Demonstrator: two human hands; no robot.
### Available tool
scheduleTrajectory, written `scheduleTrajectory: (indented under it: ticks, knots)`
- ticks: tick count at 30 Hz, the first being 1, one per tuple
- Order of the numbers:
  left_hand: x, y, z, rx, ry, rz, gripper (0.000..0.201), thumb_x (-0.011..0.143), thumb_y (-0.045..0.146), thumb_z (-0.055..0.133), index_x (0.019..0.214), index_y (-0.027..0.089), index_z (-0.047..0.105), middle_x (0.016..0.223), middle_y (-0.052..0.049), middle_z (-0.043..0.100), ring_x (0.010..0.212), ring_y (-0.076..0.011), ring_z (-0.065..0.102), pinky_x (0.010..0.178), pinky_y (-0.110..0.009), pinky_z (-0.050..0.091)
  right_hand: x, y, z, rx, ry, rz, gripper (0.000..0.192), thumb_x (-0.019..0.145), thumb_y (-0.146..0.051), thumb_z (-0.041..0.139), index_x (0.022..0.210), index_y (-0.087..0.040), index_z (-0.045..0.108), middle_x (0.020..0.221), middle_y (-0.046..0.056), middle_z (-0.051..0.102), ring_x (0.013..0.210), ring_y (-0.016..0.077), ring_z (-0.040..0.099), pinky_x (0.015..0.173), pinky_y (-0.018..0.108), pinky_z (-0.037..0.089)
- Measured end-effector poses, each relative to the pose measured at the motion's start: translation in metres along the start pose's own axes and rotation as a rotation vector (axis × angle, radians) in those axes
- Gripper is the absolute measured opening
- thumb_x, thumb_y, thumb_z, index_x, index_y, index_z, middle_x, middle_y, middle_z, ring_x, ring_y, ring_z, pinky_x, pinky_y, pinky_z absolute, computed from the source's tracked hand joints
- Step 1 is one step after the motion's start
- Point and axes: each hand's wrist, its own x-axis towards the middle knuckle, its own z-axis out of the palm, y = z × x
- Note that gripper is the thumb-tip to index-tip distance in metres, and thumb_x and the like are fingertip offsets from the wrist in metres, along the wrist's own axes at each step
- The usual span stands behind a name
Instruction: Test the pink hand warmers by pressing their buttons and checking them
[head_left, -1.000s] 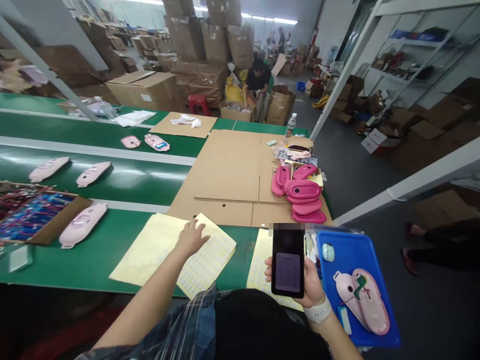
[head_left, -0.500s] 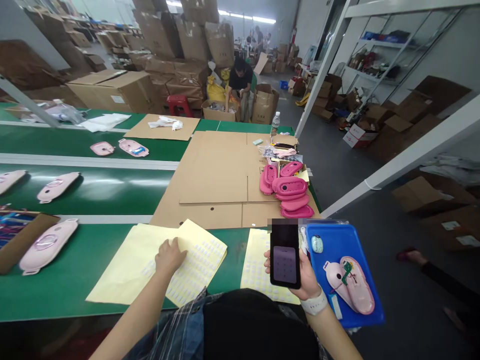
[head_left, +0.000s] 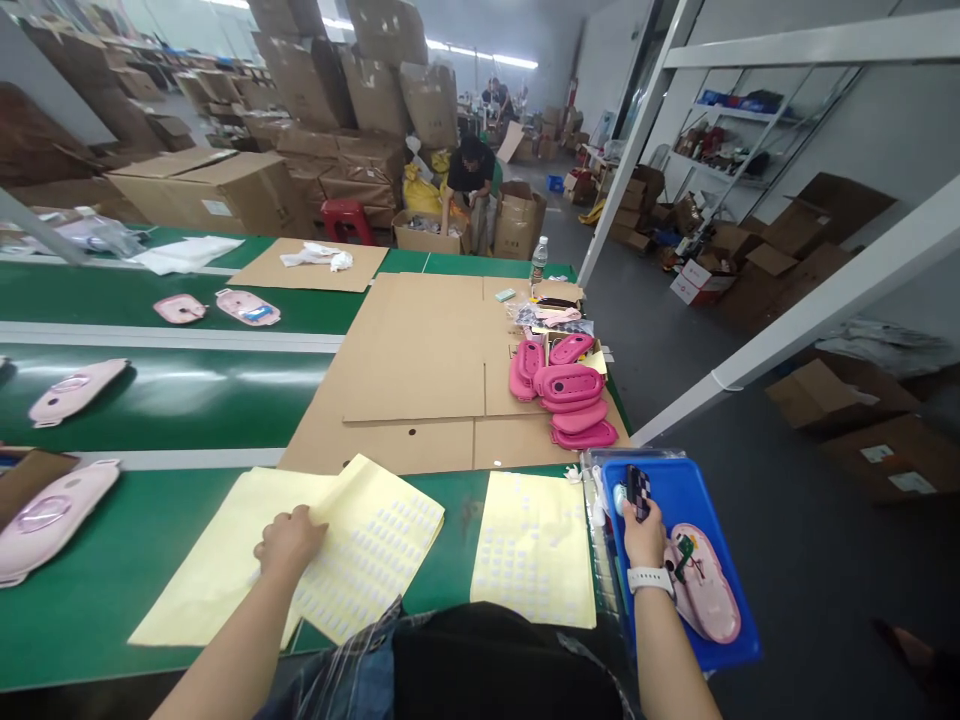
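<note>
My left hand lies on the yellow sticker sheets, its fingers curled over the edge of one and closed on it. Rows of small pale stickers cover the sheets. Over the blue tray, my right hand grips a phone whose checkered back shows. Beside that hand in the tray is an opened pink plastic casing with a small green circuit board. Another yellow sticker sheet lies flat between my hands.
Bright pink casings are piled on cardboard ahead. Pale pink casings lie on the green surface at left. A water bottle stands at the far corner. Beyond, a person sits among boxes. A white post slants at right.
My right hand has moved right and down with the phone, from above the sticker sheet to the tray, turning the screen out of sight. My left hand has shifted slightly left, fingers more curled.
</note>
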Motion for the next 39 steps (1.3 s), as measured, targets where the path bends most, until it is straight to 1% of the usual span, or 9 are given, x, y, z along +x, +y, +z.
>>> scheduleTrajectory:
  ticks: [4,9,14,20,23,30,35,37,39]
  knots:
    - [0.011,-0.007,-0.005,-0.047,-0.049,-0.016,0.052,0.087,0.033,0.038,0.131,0.011,0.054,0.133,-0.024,0.054,0.121,-0.0414,0.055,0.092,-0.054,0.049,0.011,0.009,0.008,-0.055,0.019,-0.09,0.079,0.069,-0.071,0.05,0.119,-0.01,0.055,0.123,0.03,0.058,0.123,0.0462,0.048,0.105,0.06,0.033]
    - [0.006,-0.011,0.003,-0.108,-0.084,-0.046,0.055,0.086,0.034,0.039,0.134,0.011,0.051,0.134,-0.023,0.057,0.121,-0.0409,0.057,0.092,-0.056,0.05,0.02,0.018,0.003,-0.07,-0.021,-0.143,0.092,0.06,-0.073,0.051,0.124,-0.007,0.056,0.121,0.027,0.061,0.118,0.0434,0.053,0.104,0.053,0.039]
    - [0.001,-0.015,0.006,-0.158,-0.118,-0.085,0.06,0.084,0.035,0.043,0.139,0.012,0.045,0.129,-0.022,0.062,0.117,-0.0401,0.061,0.093,-0.055,0.05,0.023,0.015,0.003,-0.081,-0.01,-0.142,0.097,0.058,-0.075,0.051,0.126,-0.006,0.056,0.113,0.026,0.064,0.108,0.0428,0.057,0.097,0.055,0.044]
    - [-0.003,-0.008,0.002,-0.181,-0.129,-0.112,0.06,0.083,0.033,0.044,0.139,0.012,0.045,0.129,-0.023,0.062,0.119,-0.041,0.06,0.094,-0.056,0.049,0.008,0.014,0.002,-0.081,-0.034,-0.268,0.1,0.061,-0.077,0.051,0.132,-0.007,0.052,0.126,0.026,0.056,0.123,0.0438,0.047,0.107,0.055,0.035]
    - [-0.007,0.0,0.002,-0.187,-0.123,-0.123,0.057,0.081,0.031,0.047,0.135,0.012,0.049,0.125,-0.023,0.064,0.116,-0.0405,0.061,0.094,-0.056,0.049,0.006,0.015,-0.002,-0.08,-0.052,-0.329,0.102,0.062,-0.077,0.052,0.136,-0.007,0.049,0.136,0.027,0.048,0.13,0.0432,0.041,0.111,0.054,0.031]
    - [-0.012,0.006,-0.006,-0.195,-0.111,-0.101,0.047,0.085,0.026,0.044,0.129,0.012,0.051,0.12,-0.022,0.067,0.113,-0.0381,0.064,0.094,-0.055,0.049,0.014,0.016,-0.009,-0.064,-0.056,-0.301,0.11,0.061,-0.079,0.055,0.142,-0.006,0.042,0.134,0.027,0.048,0.13,0.0434,0.041,0.107,0.053,0.037]
    - [-0.019,-0.005,-0.014,-0.264,-0.112,-0.048,0.03,0.092,0.021,0.046,0.118,0.013,0.059,0.114,-0.016,0.069,0.109,-0.0287,0.065,0.093,-0.042,0.05,0.011,0.007,-0.024,-0.083,-0.072,-0.306,0.122,0.057,-0.086,0.052,0.141,0.002,0.041,0.132,0.032,0.048,0.131,0.0483,0.038,0.108,0.059,0.034]
    - [-0.024,-0.009,-0.017,-0.314,-0.1,-0.029,0.026,0.095,0.025,0.053,0.117,0.013,0.06,0.119,-0.014,0.066,0.112,-0.0246,0.062,0.098,-0.041,0.048,0.007,-0.004,-0.028,-0.096,-0.07,-0.376,0.115,0.064,-0.084,0.048,0.138,0.003,0.044,0.128,0.033,0.05,0.129,0.0492,0.039,0.108,0.06,0.033]
    - [-0.027,-0.012,-0.019,-0.373,-0.09,-0.018,0.028,0.095,0.032,0.058,0.116,0.013,0.061,0.122,-0.011,0.064,0.112,-0.023,0.061,0.1,-0.043,0.048,0.0,-0.019,-0.026,-0.091,-0.059,-0.503,0.098,0.073,-0.077,0.044,0.135,-0.001,0.05,0.124,0.029,0.054,0.123,0.046,0.046,0.107,0.058,0.037]
